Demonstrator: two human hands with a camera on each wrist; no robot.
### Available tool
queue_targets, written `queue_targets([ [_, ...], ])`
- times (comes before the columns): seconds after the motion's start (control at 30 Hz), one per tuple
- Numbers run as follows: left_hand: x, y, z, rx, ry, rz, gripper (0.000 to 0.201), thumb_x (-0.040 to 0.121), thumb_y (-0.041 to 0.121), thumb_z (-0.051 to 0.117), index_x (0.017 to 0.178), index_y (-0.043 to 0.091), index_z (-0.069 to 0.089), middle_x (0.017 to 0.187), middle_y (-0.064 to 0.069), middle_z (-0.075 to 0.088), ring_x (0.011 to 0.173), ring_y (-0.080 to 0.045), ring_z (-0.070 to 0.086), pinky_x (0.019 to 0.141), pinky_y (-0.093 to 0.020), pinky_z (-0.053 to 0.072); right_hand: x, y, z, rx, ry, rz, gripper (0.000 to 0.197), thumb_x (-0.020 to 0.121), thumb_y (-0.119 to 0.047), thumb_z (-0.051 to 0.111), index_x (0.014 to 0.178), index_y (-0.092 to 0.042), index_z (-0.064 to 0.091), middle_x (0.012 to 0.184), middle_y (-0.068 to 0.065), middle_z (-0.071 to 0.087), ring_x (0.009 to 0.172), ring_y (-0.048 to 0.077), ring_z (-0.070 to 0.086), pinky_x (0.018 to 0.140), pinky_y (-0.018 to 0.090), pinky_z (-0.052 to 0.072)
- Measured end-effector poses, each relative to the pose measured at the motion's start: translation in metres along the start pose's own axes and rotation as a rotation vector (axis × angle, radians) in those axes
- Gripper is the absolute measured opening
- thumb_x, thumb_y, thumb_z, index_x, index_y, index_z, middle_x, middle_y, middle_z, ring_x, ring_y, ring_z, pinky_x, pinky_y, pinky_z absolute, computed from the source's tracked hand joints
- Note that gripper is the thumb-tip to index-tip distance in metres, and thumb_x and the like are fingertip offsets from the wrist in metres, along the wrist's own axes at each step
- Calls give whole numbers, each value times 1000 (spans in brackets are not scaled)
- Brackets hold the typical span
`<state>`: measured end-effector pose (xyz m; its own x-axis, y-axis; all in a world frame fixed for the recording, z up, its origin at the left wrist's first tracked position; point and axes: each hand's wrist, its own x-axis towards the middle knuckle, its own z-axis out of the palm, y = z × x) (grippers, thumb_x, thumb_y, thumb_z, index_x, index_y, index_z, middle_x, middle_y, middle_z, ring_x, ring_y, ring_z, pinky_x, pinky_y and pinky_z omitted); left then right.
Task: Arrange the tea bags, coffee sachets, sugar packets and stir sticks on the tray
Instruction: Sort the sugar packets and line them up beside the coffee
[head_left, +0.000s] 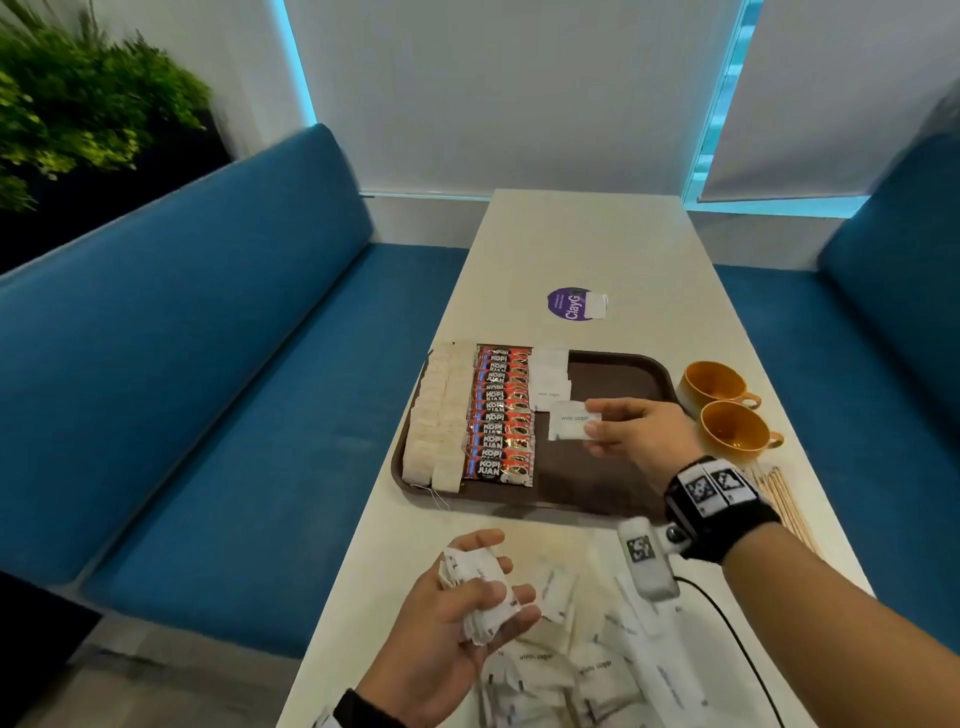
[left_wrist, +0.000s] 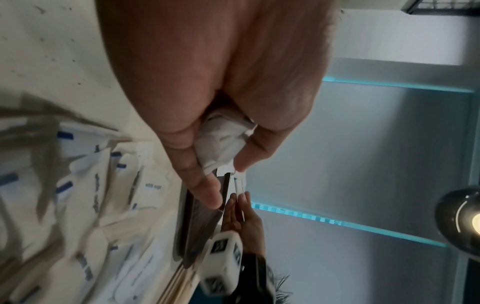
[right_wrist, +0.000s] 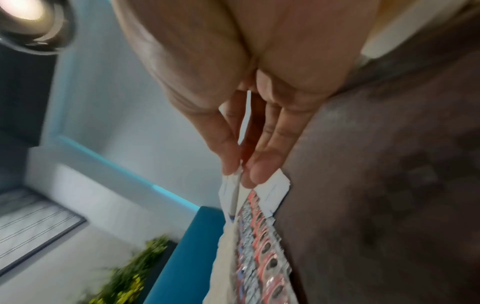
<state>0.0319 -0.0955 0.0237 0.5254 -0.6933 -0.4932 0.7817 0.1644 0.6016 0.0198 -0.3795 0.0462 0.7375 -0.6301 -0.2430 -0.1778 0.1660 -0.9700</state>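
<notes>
A smooth, matt brown plastic is seen on the tray (head_left: 618, 369). Glossy foil catches light on the coffee sachets (head_left: 501, 415), while the tea bags (head_left: 439, 415) look like soft, fibrous paper. Matt white paper is shown by the sugar packets (head_left: 550, 371). The stir sticks (head_left: 779, 499) at the table's right edge appear bare wood. A glazed ceramic shine is seen on the cups (head_left: 727, 410). The table (head_left: 587, 249) looks smooth and pale.

blue benches (head_left: 218, 374) flank a long pale table (head_left: 587, 244); white blinds (head_left: 498, 93) glow cyan at the edges; a plant (head_left: 78, 104) stands far left.
</notes>
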Motion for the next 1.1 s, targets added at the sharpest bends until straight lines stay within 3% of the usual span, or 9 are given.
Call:
queue_targets([
  [0.13,8,1,-1,39,44,-33,41,83,-29,53,102,1,75,103,-25,58,80,-49,67,67,-55,62,51,12,1,-28,16,76,30,83,8,76,110,-4,75,105,18,76,82,30,72,70,29,62],
  [0.27,13,6,-7,127,46,-68,50,62,-18,67,110,-2,71,103,-27,60,85,-53,68,69,-58,61,90,28,8,-113,11,68,28,81,8,79,101,-11,78,109,20,75,78,28,73,66,26,62],
  [0.37,18,13,-14,226,36,-55,59,58,-11,69,117,-1,67,102,-27,63,91,-52,71,66,-46,62,109,35,13,-215,2,74,28,79,6,82,97,-14,79,107,16,76,81,28,75,69,27,61],
  [0.47,20,21,-16,309,16,-19,60,57,-8,68,116,0,65,97,-25,65,82,-42,75,59,-31,60,118,37,17,-383,1,68,26,81,1,83,100,-16,79,98,10,76,76,22,76,68,26,62],
  [0.53,20,24,-15,310,-1,-15,59,57,-8,67,115,-1,65,95,-26,64,76,-40,75,56,-29,59,123,38,19,-502,9,56,23,81,-4,84,99,-18,79,90,8,77,79,24,77,71,30,64],
  [0.7,23,23,-14,291,-18,-32,57,58,-9,68,115,-2,65,93,-26,62,78,-45,74,57,-35,60,130,37,24,-736,35,42,18,80,-16,87,95,-25,80,90,-2,74,80,12,69,80,28,59],
  [0.8,26,19,-15,278,-31,-50,57,59,-9,70,115,-2,65,89,-25,64,79,-47,72,59,-40,61,131,33,24,-820,-1,40,19,81,-18,86,97,-26,79,91,-3,72,82,9,66,74,23,52],
  [0.93,25,16,-14,249,-46,-66,58,59,-9,72,116,-2,65,90,-25,64,83,-49,72,61,-43,61,129,29,23,-742,9,65,20,81,-13,86,98,-22,77,88,3,74,75,17,70,79,34,63],
  [1.1,18,13,-15,105,-60,-80,56,57,-13,67,112,-3,71,100,-26,60,90,-58,67,69,-56,61,104,15,16,-661,57,-13,17,84,-14,82,97,-22,76,88,3,73,76,18,70,77,36,64],
])
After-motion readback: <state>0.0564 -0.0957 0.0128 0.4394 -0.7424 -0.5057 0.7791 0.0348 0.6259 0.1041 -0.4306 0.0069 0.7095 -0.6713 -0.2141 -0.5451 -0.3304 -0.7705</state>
